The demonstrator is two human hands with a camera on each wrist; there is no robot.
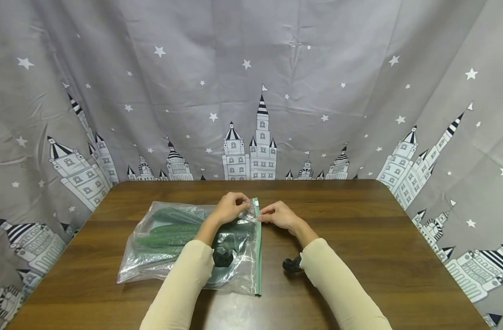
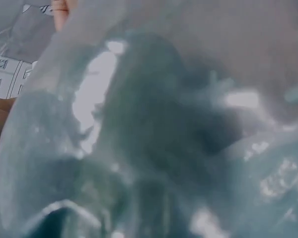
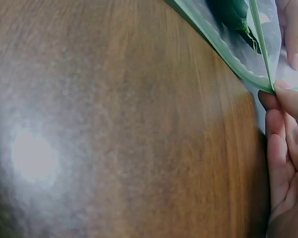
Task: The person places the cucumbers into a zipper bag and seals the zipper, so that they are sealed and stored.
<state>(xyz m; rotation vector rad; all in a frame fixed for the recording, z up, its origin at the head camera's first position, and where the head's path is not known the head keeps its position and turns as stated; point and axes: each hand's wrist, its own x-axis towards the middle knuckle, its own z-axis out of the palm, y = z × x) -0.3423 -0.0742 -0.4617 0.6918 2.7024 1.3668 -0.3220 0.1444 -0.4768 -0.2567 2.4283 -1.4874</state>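
A large clear zip bag (image 1: 234, 288) with a green zip strip (image 1: 258, 261) lies flat on the table. Inside it are several long green cucumbers (image 1: 173, 229) on a pale tray (image 1: 222, 279). My left hand (image 1: 230, 208) reaches over the bag and pinches its film near the far end of the strip. Thumb and forefinger of my right hand (image 1: 281, 215) pinch the strip from the right. In the right wrist view the two green lips part from that pinch, and a cucumber's end (image 3: 233, 15) shows between them. Blurred, shiny film fills the left wrist view.
The brown wooden table (image 1: 358, 247) stretches out right of the bag. A grey curtain (image 1: 317, 91) with castles and stars hangs behind its far edge. Black wrist devices (image 1: 292, 264) sit under both forearms.
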